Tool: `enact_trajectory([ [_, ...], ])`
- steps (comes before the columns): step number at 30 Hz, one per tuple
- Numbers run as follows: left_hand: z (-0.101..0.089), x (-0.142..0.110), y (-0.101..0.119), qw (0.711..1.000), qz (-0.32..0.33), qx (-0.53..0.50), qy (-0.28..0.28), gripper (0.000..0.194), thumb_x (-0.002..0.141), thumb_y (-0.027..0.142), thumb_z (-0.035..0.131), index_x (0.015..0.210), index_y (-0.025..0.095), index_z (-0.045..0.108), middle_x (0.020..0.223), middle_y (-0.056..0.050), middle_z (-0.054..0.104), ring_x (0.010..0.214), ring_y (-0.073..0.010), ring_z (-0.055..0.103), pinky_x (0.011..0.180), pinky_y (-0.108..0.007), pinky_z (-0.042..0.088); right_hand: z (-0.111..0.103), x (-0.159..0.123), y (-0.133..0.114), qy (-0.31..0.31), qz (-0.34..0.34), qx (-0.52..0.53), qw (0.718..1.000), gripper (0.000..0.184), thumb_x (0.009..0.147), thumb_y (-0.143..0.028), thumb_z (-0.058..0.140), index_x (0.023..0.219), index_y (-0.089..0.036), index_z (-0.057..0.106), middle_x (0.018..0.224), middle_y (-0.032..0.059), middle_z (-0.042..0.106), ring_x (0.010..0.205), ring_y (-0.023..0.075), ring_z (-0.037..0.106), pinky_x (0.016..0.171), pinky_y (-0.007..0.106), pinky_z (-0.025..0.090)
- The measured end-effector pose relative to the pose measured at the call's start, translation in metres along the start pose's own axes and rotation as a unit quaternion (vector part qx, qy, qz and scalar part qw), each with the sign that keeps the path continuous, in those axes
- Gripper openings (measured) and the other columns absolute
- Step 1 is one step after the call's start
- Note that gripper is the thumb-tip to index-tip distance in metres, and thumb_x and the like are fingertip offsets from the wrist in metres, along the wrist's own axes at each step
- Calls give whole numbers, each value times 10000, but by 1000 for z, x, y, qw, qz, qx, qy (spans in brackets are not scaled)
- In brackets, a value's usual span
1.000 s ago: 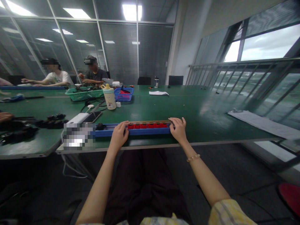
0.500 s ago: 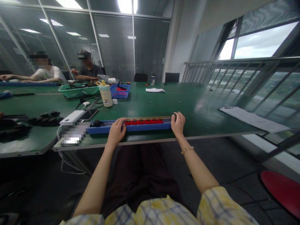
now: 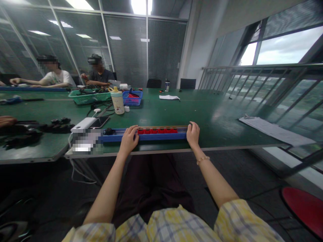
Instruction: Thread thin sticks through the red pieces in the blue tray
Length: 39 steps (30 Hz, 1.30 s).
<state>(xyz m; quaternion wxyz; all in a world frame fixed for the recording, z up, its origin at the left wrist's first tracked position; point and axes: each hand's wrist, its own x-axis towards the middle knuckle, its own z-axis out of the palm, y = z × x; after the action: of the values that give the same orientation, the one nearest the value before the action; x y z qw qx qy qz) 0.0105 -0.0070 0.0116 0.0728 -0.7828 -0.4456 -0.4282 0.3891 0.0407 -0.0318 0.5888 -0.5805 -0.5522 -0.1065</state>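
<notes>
A long, narrow blue tray (image 3: 161, 136) lies along the near edge of the green table. Inside it is a row of several red pieces (image 3: 157, 131), with thin yellowish strips (image 3: 164, 127) running along the far side. A small black part (image 3: 108, 131) sits near the tray's left end. My left hand (image 3: 129, 139) is closed over the tray left of the red pieces, thumb on the near side and fingers reaching across. At the right end my right hand (image 3: 193, 135) grips the tray, its fingers curled over the far side and hiding that end.
Left of the tray are a white power bank (image 3: 83, 124), a phone (image 3: 100, 122) and cables. Beyond stand a cup (image 3: 117, 102), a green basket (image 3: 91, 98) and a blue basket (image 3: 133, 100). A clipboard (image 3: 275, 129) lies right. Two people sit far left.
The view has turned slightly left, so things appear shifted right. My right fingers have drawn in more closely around the tray's end. My left hand keeps about the same place on the tray.
</notes>
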Motion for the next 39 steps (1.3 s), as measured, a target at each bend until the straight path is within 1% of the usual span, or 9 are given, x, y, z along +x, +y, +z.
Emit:
enact_trajectory([
  [4, -1, 0, 0, 1000, 2, 3, 5, 392, 897, 168, 466, 1263, 229, 591, 1369, -98, 574, 1254, -271, 525, 1094, -502, 412, 2, 0, 2, 0, -12, 4, 1000, 425, 969, -406, 337, 1154, -155, 626, 1203, 197, 633, 1181, 278, 544, 1054, 530, 393],
  [8, -1, 2, 0, 1000, 2, 11, 10, 377, 892, 172, 476, 1239, 228, 614, 1434, -94, 531, 1266, -280, 492, 1089, -504, 415, 3, 1, 2, -2, 2, 15, 1000, 432, 968, -411, 333, 1149, -147, 624, 1207, 204, 627, 1189, 281, 534, 1061, 540, 385],
  [11, -1, 2, -1, 999, 9, 17, 26, 375, 881, 175, 496, 1226, 232, 630, 1482, -91, 492, 1303, -294, 447, 1099, -518, 401, 3, 2, 4, 8, 11, 17, 1000, 440, 969, -421, 327, 1140, -145, 624, 1202, 206, 623, 1184, 281, 532, 1058, 539, 388],
  [20, 0, 2, -2, 998, 8, 44, 46, 351, 879, 211, 519, 1198, 245, 661, 1550, -57, 416, 1391, -316, 344, 1128, -549, 359, 7, 5, 11, 16, 17, 1, 1000, 473, 980, -443, 319, 1146, -120, 622, 1214, 222, 614, 1208, 275, 527, 1074, 511, 392],
  [23, 1, 2, -3, 997, 9, 49, 52, 333, 885, 234, 528, 1185, 242, 671, 1581, -46, 372, 1399, -317, 336, 1136, -546, 349, 8, 6, 11, 10, 25, -6, 1000, 471, 982, -446, 312, 1168, -137, 614, 1242, 209, 606, 1237, 269, 512, 1086, 505, 379],
  [27, 2, 3, -3, 997, 7, 53, 59, 313, 886, 259, 546, 1165, 236, 687, 1623, -30, 294, 1426, -318, 301, 1165, -529, 314, 7, 6, 9, -10, 36, -16, 999, 498, 984, -458, 298, 1202, -129, 602, 1292, 210, 584, 1291, 265, 472, 1115, 481, 347],
  [31, 1, 3, -4, 996, 12, 64, 67, 292, 887, 279, 558, 1139, 240, 701, 1646, -13, 230, 1449, -326, 278, 1172, -528, 299, 7, 7, 6, -19, 47, -9, 999, 506, 982, -485, 296, 1202, -143, 597, 1311, 201, 568, 1310, 266, 447, 1116, 484, 335],
  [35, 1, 4, -4, 994, 17, 76, 71, 282, 889, 292, 562, 1126, 240, 706, 1658, -9, 184, 1486, -332, 227, 1179, -532, 279, 4, 9, 4, -21, 70, 27, 997, 484, 967, -510, 319, 1133, -152, 600, 1224, 190, 607, 1210, 256, 511, 1078, 456, 365],
  [39, 1, 4, -3, 994, 24, 82, 75, 287, 894, 298, 559, 1131, 232, 707, 1665, -16, 154, 1509, -332, 183, 1192, -526, 252, -1, 10, 5, 4, 133, 65, 989, 411, 928, -537, 386, 1040, -180, 556, 1076, 145, 642, 1053, 234, 571, 992, 396, 413],
])
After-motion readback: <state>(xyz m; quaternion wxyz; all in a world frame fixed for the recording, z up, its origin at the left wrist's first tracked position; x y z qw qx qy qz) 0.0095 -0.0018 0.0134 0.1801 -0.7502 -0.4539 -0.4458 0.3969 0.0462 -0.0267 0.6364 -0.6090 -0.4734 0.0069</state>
